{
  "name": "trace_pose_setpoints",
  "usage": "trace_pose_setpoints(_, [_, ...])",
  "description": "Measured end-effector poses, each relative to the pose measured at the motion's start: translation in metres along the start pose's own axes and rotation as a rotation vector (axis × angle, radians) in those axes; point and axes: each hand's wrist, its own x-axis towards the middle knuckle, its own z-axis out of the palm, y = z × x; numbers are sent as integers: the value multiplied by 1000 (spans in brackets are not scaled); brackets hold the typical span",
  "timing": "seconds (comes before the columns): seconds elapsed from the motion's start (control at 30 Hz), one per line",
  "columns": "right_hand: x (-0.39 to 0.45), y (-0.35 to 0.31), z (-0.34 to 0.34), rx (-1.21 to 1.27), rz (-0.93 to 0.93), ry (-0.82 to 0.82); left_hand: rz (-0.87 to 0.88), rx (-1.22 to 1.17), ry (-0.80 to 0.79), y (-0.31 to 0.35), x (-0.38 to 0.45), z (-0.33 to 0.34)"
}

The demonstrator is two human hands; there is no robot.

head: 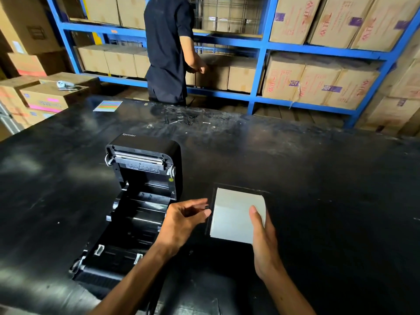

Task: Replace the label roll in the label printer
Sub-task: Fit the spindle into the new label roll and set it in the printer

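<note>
A black label printer [138, 201] stands on the black table [318, 178] left of centre, its lid swung up and back, the roll bay bare. A white label roll [231, 214] lies on its side on the table just right of the printer. My right hand [263, 237] wraps the roll's right end, thumb on top. My left hand [184, 221] hovers at the roll's left end with fingers spread, its fingertips at the roll's edge; whether they touch it is unclear.
A person in dark clothes [168, 48] stands beyond the table's far edge at blue shelving [261, 44] stacked with cardboard boxes. A coloured sheet [108, 106] lies at the table's far left. More boxes [45, 96] are piled at the left.
</note>
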Motion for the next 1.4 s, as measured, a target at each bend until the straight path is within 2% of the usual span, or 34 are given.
trace_pose_setpoints(0.2, [-6, 1, 11, 26, 1, -44, -67, -50, 30, 5, -11, -11])
trace_pose_setpoints(0.6, [-28, 13, 70, 30, -82, -232, -135, -112, 220, 18, -44, -57])
trace_pose_setpoints(0.77, [-39, 17, 117, 20, -144, -229, -192, -146, 168, 28, -46, -98])
trace_pose_setpoints(0.9, [-45, 21, 157, 19, -161, -222, -264, -161, 218, 32, -38, -129])
trace_pose_setpoints(1.07, [-49, 24, 200, -29, -195, -170, -414, -228, 119, 26, -29, -169])
trace_pose_setpoints(1.4, [-54, 22, 233, -286, -205, -159, -379, -269, 81, 11, -13, -205])
